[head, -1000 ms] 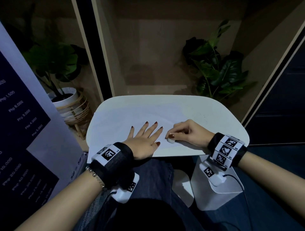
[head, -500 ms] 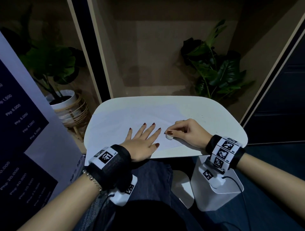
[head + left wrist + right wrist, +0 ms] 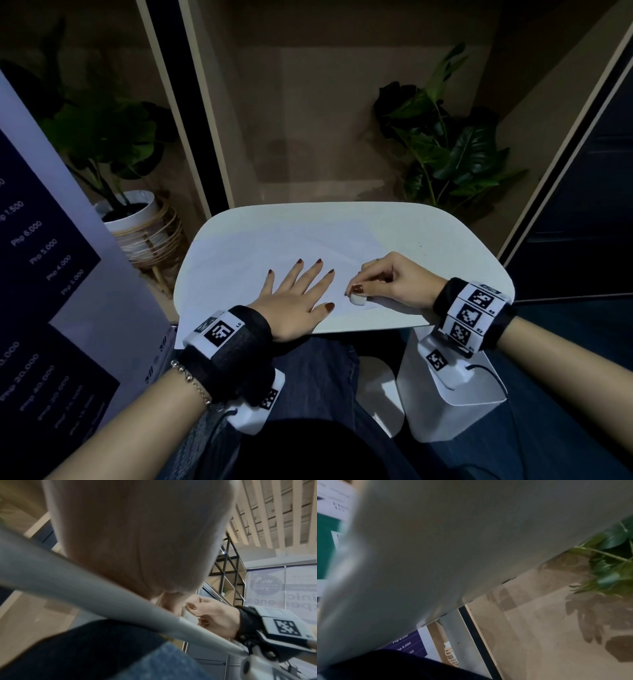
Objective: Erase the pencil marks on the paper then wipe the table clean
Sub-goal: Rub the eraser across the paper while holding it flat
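A white sheet of paper [image 3: 246, 255] lies on the small white table [image 3: 445, 253]. My left hand [image 3: 298, 291] lies flat on the paper with its fingers spread, pressing it down. My right hand [image 3: 383, 281] pinches a small white eraser [image 3: 358, 300] between thumb and fingers and holds it against the paper near its right edge. In the left wrist view the right hand [image 3: 211, 612] and the eraser [image 3: 190, 618] show past the table's front edge [image 3: 120, 605]. The right wrist view shows only the table's underside [image 3: 471, 534]. Pencil marks are too faint to see.
Tiny dark specks [image 3: 420, 245] lie on the bare table right of the paper. A potted plant in a rattan stand [image 3: 137, 219] stands at the left, a leafy plant [image 3: 445, 150] behind the table, a price banner [image 3: 44, 274] at my left, a white stool [image 3: 452, 411] under my right wrist.
The right hand with the eraser has slid slightly back and forth beside the left fingertips. The left hand has stayed flat on the paper.
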Motion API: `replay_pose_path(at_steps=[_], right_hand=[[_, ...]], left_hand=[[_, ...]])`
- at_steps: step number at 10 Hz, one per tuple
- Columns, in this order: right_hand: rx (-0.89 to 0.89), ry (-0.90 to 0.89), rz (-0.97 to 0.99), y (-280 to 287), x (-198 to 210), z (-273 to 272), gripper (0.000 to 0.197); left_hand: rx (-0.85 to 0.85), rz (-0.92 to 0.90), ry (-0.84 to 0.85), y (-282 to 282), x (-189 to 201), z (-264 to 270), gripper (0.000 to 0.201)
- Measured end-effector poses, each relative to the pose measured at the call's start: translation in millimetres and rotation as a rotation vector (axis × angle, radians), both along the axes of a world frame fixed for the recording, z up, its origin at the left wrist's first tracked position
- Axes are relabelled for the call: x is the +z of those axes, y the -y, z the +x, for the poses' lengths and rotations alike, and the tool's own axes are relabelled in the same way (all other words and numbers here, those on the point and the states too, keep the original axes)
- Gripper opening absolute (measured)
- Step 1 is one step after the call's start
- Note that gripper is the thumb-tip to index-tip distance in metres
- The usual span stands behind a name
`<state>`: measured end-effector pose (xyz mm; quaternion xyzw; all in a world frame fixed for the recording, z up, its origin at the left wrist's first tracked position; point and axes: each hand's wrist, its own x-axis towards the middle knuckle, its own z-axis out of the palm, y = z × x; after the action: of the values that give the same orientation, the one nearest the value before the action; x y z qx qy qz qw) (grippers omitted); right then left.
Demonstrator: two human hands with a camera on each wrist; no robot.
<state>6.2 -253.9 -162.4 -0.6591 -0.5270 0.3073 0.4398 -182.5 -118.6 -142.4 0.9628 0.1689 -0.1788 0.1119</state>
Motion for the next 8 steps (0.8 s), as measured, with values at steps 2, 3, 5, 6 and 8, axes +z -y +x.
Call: replay_pose_path(at_steps=[2,3,5,6,8], right_hand=[[0.000,-0.072,0.016,1,5,-3,0.017],[0.056,0.019,-0.041,3,7,0,0.016],[-0.099,-0.036,0.066,0,0,-3,0.016],[0.032,0.069,-0.044,3,5,4,0.014],[-0.217,-0.128,0.135,-2,-8,-6,0.015]], left_hand=[[-0.003,0.000,-0.010,0,1,0,0.059],[0.001,0.004,-0.013,0,2,0,0.059],[-0.002,0.003,-0.019,0,2,-1,0.059],[-0.006,0.003,-0.021,0,2,-1,0.059],[-0.008,0.011,-0.025,-1,2,0,0.060]])
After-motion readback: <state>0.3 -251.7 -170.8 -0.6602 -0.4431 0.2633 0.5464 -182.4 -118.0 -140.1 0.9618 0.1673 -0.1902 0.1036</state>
